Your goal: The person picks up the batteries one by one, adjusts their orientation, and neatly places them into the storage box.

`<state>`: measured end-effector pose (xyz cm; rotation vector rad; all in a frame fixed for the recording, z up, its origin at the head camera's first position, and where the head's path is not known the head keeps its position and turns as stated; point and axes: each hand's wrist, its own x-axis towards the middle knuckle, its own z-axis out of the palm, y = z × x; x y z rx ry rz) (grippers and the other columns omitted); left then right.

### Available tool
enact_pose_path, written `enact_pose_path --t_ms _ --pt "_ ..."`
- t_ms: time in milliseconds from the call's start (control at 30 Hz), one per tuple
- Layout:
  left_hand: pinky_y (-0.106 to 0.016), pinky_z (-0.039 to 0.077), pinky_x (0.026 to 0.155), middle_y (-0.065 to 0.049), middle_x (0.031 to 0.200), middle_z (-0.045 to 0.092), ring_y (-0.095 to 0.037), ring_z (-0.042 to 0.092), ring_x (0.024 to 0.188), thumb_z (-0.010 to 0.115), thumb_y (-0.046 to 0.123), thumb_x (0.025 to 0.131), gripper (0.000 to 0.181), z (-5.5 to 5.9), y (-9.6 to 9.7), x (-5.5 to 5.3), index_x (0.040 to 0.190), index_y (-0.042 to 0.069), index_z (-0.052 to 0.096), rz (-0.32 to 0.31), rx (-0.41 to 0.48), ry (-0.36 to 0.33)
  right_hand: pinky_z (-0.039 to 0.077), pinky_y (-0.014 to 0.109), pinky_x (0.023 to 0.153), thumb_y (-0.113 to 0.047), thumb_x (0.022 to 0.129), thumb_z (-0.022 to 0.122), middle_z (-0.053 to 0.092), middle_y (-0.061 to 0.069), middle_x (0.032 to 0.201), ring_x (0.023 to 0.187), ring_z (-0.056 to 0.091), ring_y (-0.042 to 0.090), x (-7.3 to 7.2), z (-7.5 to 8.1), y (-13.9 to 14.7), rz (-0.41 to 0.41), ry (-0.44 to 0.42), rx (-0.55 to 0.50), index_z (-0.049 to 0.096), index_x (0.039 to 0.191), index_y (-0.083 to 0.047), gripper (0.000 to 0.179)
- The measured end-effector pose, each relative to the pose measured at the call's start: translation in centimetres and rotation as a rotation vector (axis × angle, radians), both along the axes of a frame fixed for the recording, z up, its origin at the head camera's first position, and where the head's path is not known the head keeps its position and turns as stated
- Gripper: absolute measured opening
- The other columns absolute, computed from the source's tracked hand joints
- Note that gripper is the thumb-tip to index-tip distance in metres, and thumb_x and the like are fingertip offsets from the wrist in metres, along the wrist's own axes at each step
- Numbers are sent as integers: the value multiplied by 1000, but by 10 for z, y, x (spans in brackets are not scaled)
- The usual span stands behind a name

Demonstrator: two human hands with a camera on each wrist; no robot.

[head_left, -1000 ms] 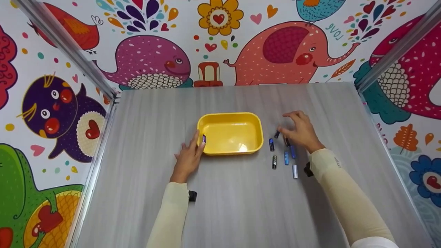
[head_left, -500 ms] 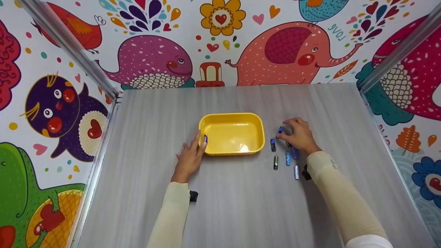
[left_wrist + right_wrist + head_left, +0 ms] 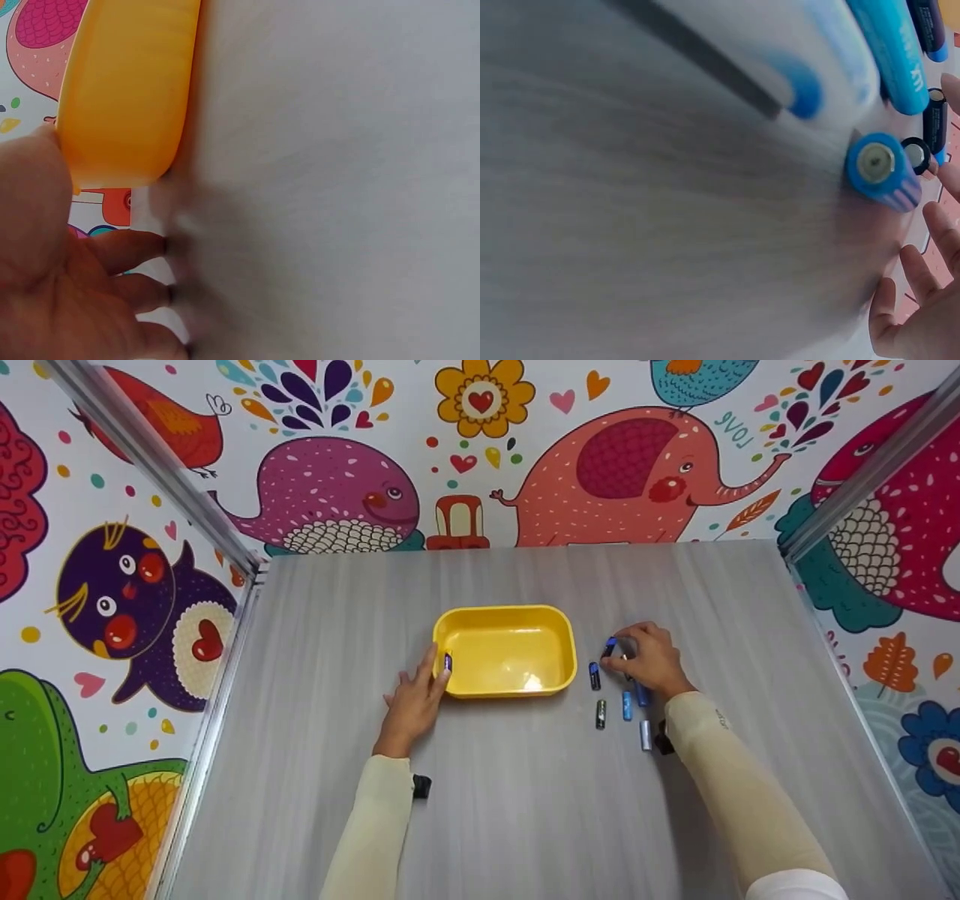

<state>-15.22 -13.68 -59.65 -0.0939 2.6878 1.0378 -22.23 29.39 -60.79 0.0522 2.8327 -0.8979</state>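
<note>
My left hand (image 3: 411,709) holds the near left corner of a yellow plastic box (image 3: 566,660), thumb over its rim. In the left wrist view, several fingertips touch the table beside the box (image 3: 127,90). A purple battery (image 3: 448,661) lies inside, near the thumb. To the right of the box, my right hand (image 3: 654,660) pinches a dark battery (image 3: 610,646) with a blue end between thumb and forefinger. In the right wrist view, this battery (image 3: 934,124) shows by the fingertips. Under that hand, a dark battery and a blue battery (image 3: 642,694) are partly hidden.
More batteries lie loose nearby: a black-and-blue battery (image 3: 595,676), a dark green battery (image 3: 601,715), a light blue battery (image 3: 627,706) and a silvery battery (image 3: 646,735). Patterned walls (image 3: 337,495) border the grey table (image 3: 510,810) at the back and sides.
My right hand has come down from above the batteries; its thumb and forefinger have closed on the dark battery and tilted it slightly. The left hand stays at the box.
</note>
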Motion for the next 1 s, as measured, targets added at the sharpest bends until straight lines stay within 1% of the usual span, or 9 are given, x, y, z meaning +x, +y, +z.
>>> enact_pose_path --t_ms 100,233,367,467,533,600,700,800,1000 --pt "-81 4 113 -12 166 34 -52 16 153 32 61 107 62 0 0 0 163 45 10 3 -2 5 27 69 113 -49 82 83 47 13 145 136 38 39 -1 0 -1 3 -6 4 66 128 -14 60" --pt "-80 4 114 -10 166 33 -51 16 153 32 61 107 61 0 0 1 163 47 11 12 -2 5 26 68 114 -50 82 83 46 13 147 137 36 39 -2 1 -3 -4 -37 14 66 130 -14 62" --pt "-80 7 114 -10 164 38 -51 20 153 32 61 107 61 0 1 2 163 47 12 14 -25 29 27 68 113 -50 83 83 45 14 148 137 35 39 -4 1 -4 3 -49 30 65 130 -15 61" --pt "-79 15 114 -11 160 45 -51 28 150 32 60 107 61 1 2 2 163 44 14 4 -79 61 27 68 110 -49 84 82 45 14 147 137 35 40 -4 0 -5 14 -41 37 65 129 -15 59" --pt "-77 24 113 -10 157 49 -49 35 148 31 61 107 62 2 3 2 163 43 15 -9 -141 86 28 68 109 -49 85 81 45 14 147 137 35 40 -4 0 -5 17 -34 41 65 129 -15 58" --pt "-74 30 111 -8 156 51 -47 40 145 31 62 107 62 3 3 1 163 43 15 -19 -200 101 29 67 107 -48 85 81 45 14 147 138 34 40 -4 0 -5 18 -25 44 65 129 -15 58" --pt "-71 35 109 -6 155 51 -46 44 143 30 62 106 63 4 3 2 164 42 13 -34 -256 110 29 67 107 -48 85 81 47 13 146 139 34 40 -4 0 -6 14 -22 46 65 127 -14 57" --pt "-69 35 111 -6 156 51 -46 44 143 30 62 107 63 3 3 2 164 41 12 -36 -254 107 29 66 108 -47 85 82 48 12 145 139 34 40 -4 1 -6 11 -23 44 65 125 -13 55" --pt "-66 38 110 -5 155 52 -45 48 139 31 60 107 63 2 3 4 164 40 15 -19 -246 132 30 66 109 -50 84 81 47 13 147 137 35 39 -4 2 -7 22 -24 49 65 126 -13 58"
